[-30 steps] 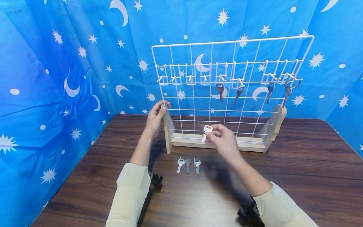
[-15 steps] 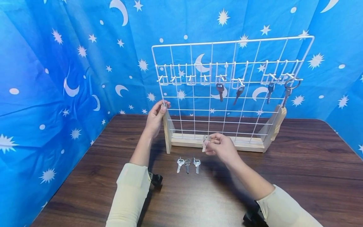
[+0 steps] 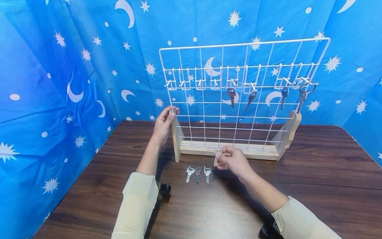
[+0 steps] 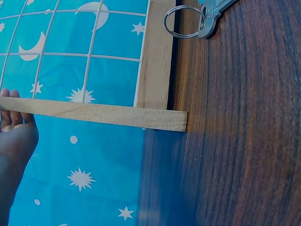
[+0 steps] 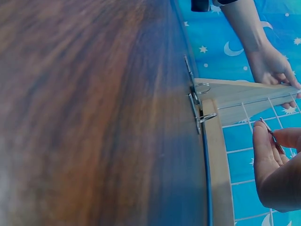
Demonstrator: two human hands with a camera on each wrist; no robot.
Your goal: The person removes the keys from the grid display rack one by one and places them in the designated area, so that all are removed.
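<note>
we have the thumb and fingertips of the right hand (image 3: 234, 160) pinched together on a small key (image 3: 216, 158), held off the table (image 3: 191, 212) just in front of the wooden base (image 3: 195, 150) of a rack. in the right wrist view we see that key edge-on, a thin strip between thumb and finger. the left hand (image 3: 163, 123) has its fingers curled round the upper part of the rack's left wooden side (image 3: 176, 141).

near the right hand, three silver keys (image 3: 207, 174) lie in a row on the table; the two on the left are close together, the third slightly apart. in the right wrist view we make out rings among them.

above the base stands the white wire grid (image 3: 244, 43) with a row of white hooks (image 3: 200, 84). four keys (image 3: 232, 94) hang from hooks on its right half, the outermost on a large ring (image 3: 307, 87). behind it all we see a blue cloth (image 3: 101, 66) with moons and stars.
</note>
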